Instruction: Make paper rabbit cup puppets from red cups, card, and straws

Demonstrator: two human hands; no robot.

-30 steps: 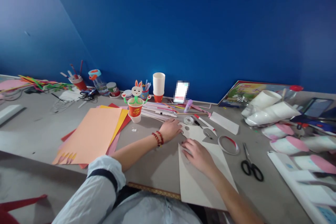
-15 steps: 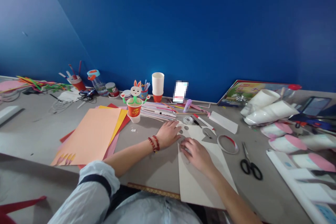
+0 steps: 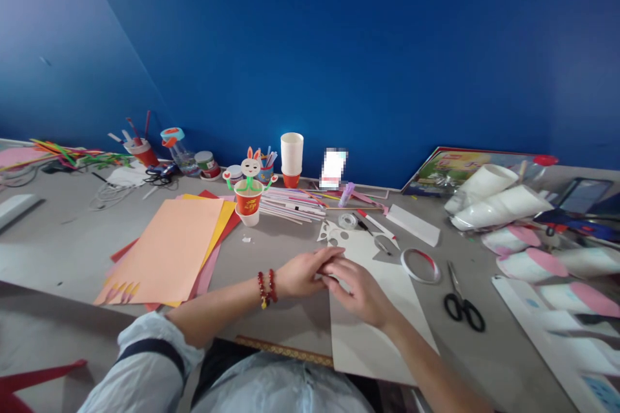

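Note:
My left hand (image 3: pixel 301 273), with a red bead bracelet (image 3: pixel 266 288) on its wrist, meets my right hand (image 3: pixel 361 290) over the upper left part of a white sheet of paper (image 3: pixel 371 348). Both sets of fingers are stretched out and overlap, the right ones partly covering the left. I see nothing held in either hand. Just beyond the fingers lies white paper with holes cut out of it (image 3: pixel 359 240). Black-handled scissors (image 3: pixel 464 310) rest to the right of the sheet, below a roll of tape (image 3: pixel 420 266).
A stack of coloured paper (image 3: pixel 167 245) lies at left. A red cup with a paper rabbit (image 3: pixel 248 200) stands behind my left hand. White paper cups (image 3: pixel 292 153), striped sticks (image 3: pixel 295 204) and a clear tape roll (image 3: pixel 347 221) are at the back. Wrapped cups (image 3: pixel 501 206) lie at right.
My left hand has drawn back toward me, off the cut-out paper, and come together with my right hand. The cut-out paper is now uncovered.

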